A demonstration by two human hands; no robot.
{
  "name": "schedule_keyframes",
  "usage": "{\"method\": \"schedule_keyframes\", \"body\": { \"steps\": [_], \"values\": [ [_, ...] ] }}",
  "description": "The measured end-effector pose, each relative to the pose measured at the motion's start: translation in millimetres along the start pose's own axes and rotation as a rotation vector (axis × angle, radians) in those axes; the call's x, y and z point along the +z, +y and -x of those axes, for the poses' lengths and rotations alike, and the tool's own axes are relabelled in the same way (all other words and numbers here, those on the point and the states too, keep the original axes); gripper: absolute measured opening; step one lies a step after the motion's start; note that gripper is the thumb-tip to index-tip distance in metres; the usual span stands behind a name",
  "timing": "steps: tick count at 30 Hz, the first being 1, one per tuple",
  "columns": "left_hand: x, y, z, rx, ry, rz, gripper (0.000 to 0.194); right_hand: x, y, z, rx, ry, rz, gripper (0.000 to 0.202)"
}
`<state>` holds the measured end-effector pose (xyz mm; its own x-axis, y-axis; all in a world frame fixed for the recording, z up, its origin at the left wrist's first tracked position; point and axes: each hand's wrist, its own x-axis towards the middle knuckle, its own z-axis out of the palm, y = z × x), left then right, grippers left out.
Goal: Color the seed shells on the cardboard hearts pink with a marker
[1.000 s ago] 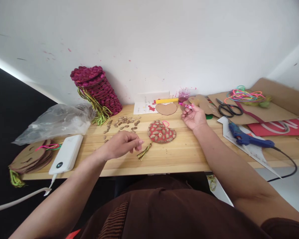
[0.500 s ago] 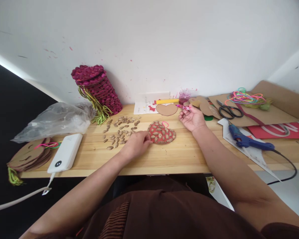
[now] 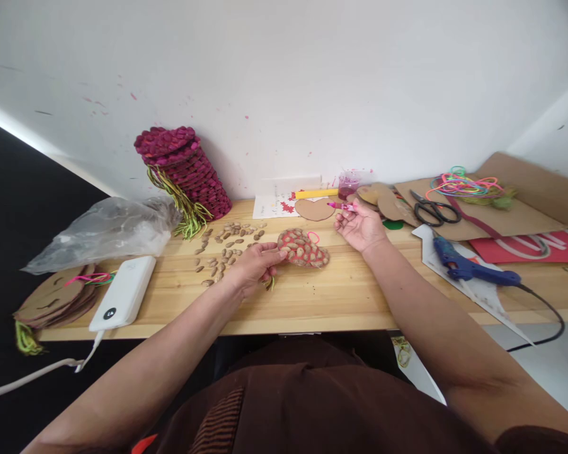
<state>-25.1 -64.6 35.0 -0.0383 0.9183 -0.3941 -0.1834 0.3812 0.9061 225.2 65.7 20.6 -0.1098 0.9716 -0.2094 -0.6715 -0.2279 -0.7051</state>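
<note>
Between the thumb and fingers of my left hand (image 3: 256, 265) is the left edge of a red heart (image 3: 305, 248) covered with speckled beans. The heart is tilted a little, and a pink loop (image 3: 313, 237) shows at its top. A bit of green yarn (image 3: 270, 284) hangs below my fingers. My right hand (image 3: 358, 227) is raised palm up, pinching a pink-tipped paintbrush (image 3: 341, 206) that points left. Behind the heart lies a plain cardboard heart (image 3: 315, 209). Loose speckled beans (image 3: 227, 255) are scattered left of my left hand.
At the back stand a cup of dark pink liquid (image 3: 348, 186) and a woven magenta basket (image 3: 182, 170). On the right are scissors (image 3: 433, 211), a blue glue gun (image 3: 471, 265) and cardboard (image 3: 530, 221). A plastic bag (image 3: 104, 230) and white power bank (image 3: 123, 293) lie left.
My left hand has taken hold of the bean-covered heart's edge and tilted it up off the table. My right hand, with the brush, has shifted slightly left.
</note>
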Motion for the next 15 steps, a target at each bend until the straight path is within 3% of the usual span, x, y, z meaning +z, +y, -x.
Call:
{"method": "schedule_keyframes", "body": {
  "steps": [5, 9, 12, 13, 15],
  "values": [
    [3.5, -1, -10, 0.175, -0.071, -0.046, 0.032, -1, 1, -2, -0.030, -0.012, -0.002, 0.026],
    [1.4, 10, -14, 0.449, 0.057, -0.204, 0.026, -3, -6, -3, -0.071, -0.010, -0.019, 0.027],
    [0.7, 15, -8, 0.799, 0.209, -0.519, 0.019, -5, -14, -3, -0.134, 0.007, -0.057, 0.029],
    [0.5, 15, -5, 0.894, 0.199, -0.658, 0.017, -5, -16, -3, -0.153, 0.017, -0.073, 0.029],
    [-0.3, 10, 1, 0.990, 0.044, -0.913, 0.018, -5, -18, -3, -0.173, 0.035, -0.096, 0.029]
  ]
}}
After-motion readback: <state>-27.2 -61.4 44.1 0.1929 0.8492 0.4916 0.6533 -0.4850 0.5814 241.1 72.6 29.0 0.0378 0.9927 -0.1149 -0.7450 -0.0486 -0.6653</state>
